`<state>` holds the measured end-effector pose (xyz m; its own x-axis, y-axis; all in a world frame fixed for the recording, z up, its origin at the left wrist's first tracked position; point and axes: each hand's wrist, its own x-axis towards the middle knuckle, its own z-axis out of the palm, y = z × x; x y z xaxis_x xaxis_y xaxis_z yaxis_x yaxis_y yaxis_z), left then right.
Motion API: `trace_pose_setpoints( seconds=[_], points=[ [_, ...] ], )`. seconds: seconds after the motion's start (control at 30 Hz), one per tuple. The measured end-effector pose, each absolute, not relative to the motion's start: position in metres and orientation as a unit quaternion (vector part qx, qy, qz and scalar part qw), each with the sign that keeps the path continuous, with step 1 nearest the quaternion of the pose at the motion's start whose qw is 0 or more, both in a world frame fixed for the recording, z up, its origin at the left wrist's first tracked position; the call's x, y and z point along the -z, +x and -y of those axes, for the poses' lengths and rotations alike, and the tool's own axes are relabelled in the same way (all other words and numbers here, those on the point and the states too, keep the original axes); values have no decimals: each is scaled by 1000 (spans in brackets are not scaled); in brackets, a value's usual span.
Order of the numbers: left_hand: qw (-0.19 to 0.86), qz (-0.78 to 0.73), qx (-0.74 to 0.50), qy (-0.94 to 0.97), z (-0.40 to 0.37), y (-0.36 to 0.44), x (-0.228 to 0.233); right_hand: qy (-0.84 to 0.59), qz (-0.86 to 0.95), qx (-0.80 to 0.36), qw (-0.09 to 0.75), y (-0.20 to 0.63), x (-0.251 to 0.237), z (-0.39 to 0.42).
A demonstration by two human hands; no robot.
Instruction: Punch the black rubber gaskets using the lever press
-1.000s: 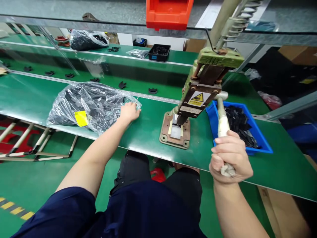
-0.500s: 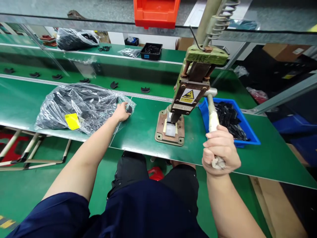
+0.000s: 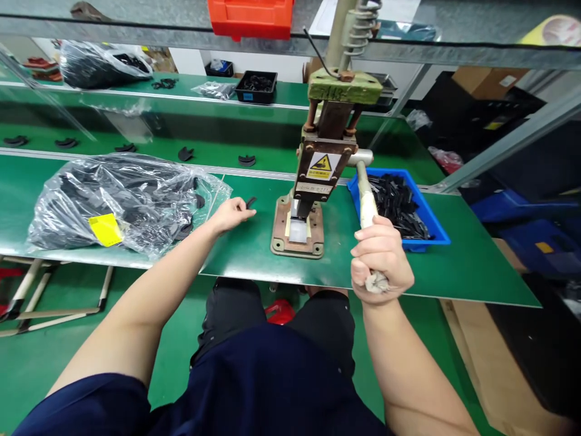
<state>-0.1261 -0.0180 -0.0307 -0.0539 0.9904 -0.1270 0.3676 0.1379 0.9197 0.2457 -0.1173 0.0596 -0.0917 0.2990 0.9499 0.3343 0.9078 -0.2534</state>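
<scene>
Nearest us, our right hand (image 3: 380, 260) stays clenched on the press handle (image 3: 367, 203); further out, our left hand (image 3: 231, 213) has left the bag (image 3: 118, 203), fingers pinching a small black part (image 3: 250, 201) beside the press (image 3: 313, 181); a piece seems ready for loading.

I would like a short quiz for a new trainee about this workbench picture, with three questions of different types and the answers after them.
1. True or false: the right hand grips the lever of the press.
2. What do the fingers of the left hand hold?
A. a small black part
B. a yellow label
C. nothing
3. Fill in: the blue bin of black pieces stands to the ____ of the press.

Key
1. True
2. A
3. right
</scene>
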Motion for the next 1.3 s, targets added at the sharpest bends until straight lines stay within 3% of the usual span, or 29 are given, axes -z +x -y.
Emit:
trace_pose_setpoints(
  seconds=[0.2,0.33,0.77,1.3],
  points=[
    [533,-545,-426,487,29,-65,15,-216,737,8,641,245,-60,119],
    [592,-526,-401,460,23,-35,8,-225,740,1,634,246,-61,122],
    [574,-583,-238,523,-3,-7,-3,-205,726,11,657,240,-56,119],
    [611,-563,-182,525,-25,-1,-11,-217,706,40,673,238,-53,117]
  ],
)
